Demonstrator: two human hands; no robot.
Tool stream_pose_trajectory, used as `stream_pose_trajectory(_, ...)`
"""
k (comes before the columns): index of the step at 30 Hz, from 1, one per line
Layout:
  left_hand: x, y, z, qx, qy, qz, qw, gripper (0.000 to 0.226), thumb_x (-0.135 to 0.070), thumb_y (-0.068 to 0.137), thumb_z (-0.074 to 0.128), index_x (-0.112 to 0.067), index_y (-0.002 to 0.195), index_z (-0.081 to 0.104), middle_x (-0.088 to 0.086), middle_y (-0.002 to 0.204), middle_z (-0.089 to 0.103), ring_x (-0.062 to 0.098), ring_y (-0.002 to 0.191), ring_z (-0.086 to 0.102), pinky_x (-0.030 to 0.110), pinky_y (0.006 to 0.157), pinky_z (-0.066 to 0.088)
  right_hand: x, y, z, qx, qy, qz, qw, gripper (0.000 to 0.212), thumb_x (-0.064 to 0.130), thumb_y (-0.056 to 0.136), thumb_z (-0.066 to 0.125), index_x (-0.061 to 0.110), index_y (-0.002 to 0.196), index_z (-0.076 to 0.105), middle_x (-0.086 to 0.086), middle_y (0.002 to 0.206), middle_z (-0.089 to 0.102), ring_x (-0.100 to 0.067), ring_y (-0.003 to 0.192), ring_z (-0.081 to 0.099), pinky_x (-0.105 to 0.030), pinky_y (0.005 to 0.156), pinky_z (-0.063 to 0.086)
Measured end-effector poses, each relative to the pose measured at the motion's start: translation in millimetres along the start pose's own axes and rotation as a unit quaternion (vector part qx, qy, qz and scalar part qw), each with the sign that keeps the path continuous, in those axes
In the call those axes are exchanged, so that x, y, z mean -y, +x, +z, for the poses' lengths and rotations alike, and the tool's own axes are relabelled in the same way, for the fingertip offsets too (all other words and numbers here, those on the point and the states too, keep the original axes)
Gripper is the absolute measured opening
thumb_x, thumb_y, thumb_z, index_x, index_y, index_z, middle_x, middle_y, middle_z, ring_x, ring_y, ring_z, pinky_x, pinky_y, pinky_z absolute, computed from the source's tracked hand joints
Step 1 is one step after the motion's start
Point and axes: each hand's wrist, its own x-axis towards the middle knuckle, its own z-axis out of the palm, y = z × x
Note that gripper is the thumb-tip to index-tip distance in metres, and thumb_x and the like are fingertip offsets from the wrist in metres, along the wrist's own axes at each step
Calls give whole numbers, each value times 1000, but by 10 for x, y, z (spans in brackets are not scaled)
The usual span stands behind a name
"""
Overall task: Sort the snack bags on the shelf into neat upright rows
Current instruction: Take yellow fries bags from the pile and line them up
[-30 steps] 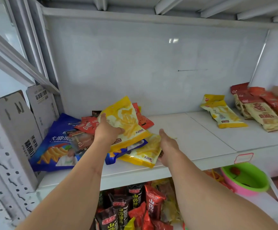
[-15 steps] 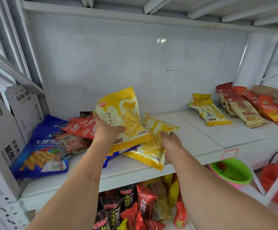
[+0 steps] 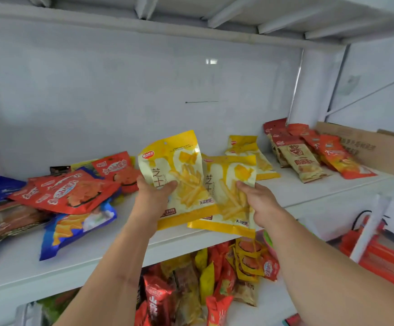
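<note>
My left hand point(image 3: 152, 200) grips a yellow fries bag point(image 3: 179, 170) by its lower left, holding it upright above the white shelf point(image 3: 308, 191). My right hand point(image 3: 259, 203) holds a second yellow fries bag point(image 3: 228, 191) just to its right; the first bag overlaps the second one's left edge. A third yellow bag point(image 3: 252, 152) lies flat behind them near the back wall. On the left, red bags point(image 3: 66, 191) and blue bags point(image 3: 73, 227) lie in a loose pile.
Tan and red bags point(image 3: 308, 158) lie flat at the shelf's right end, next to a cardboard box point(image 3: 365, 147). The lower shelf holds several mixed snack bags point(image 3: 205, 283). Red equipment point(image 3: 384, 257) stands on the floor at the right.
Both hands lifted their yellow bags up off the pile and brought them side by side, upright. The view has shifted right and closer to the shelf.
</note>
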Motion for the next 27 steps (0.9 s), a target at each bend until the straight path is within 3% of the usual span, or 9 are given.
stream_pose_trajectory(3,20,-40,460,-4,-29,-35,999,40,-22,84,79,-20,118,58,5,105,74,28,93,72,48,82,60,38,232,-409,-2,-17,-10,1000,9,34,91,70,26,88,67,2,97,70,-20,92,65,-36,90,51)
stream_pose_trajectory(6,37,-47,812,3,-73,-78,994,32,-12,84,79,-11,113,66,13,99,77,35,88,75,56,82,60,84,472,-750,-5,-22,-19,1000,16,36,89,71,24,99,69,-2,108,71,-26,101,66,-46,97,52)
stream_pose_trajectory(11,129,29,1229,4,-82,-107,991,35,-4,82,78,-6,114,65,17,97,77,36,85,75,53,75,62,133,915,-1148,-6,-28,-30,999,14,34,89,71,23,99,70,0,107,72,-25,99,68,-47,95,53)
stream_pose_trajectory(16,197,312,1555,-5,-69,-108,992,36,-14,79,83,-12,111,66,12,92,78,33,82,76,52,77,62,215,1398,-1297,-4,-29,-40,999,26,33,89,72,18,109,71,-5,108,73,-28,96,70,-51,91,55)
stream_pose_trajectory(19,230,495,1748,8,-63,-106,992,37,-19,80,82,-13,112,65,10,94,79,33,86,76,56,81,61,212,1690,-1340,-3,-51,-32,998,44,40,85,74,19,122,67,-3,120,69,-29,108,65,-51,97,51)
stream_pose_trajectory(22,268,622,1925,19,-56,-104,993,37,-22,81,82,-14,112,65,10,95,79,33,86,76,56,80,61,102,2139,-1424,2,-60,-32,998,83,68,58,76,26,128,61,2,130,63,-28,115,61,-52,98,50)
stream_pose_trajectory(24,282,674,2018,17,-51,-105,993,36,-22,81,82,-14,112,66,9,92,79,32,83,77,54,78,62,43,2429,-1464,6,-61,-31,998,86,75,46,75,30,119,66,3,120,69,-30,105,67,-53,92,54)
stream_pose_trajectory(27,292,725,2128,10,-49,-105,993,35,-20,81,81,-13,112,65,10,92,79,33,83,77,55,78,62,153,2503,-1446,33,-51,-35,998,70,64,46,84,26,104,72,0,100,76,-31,89,73,-55,85,57)
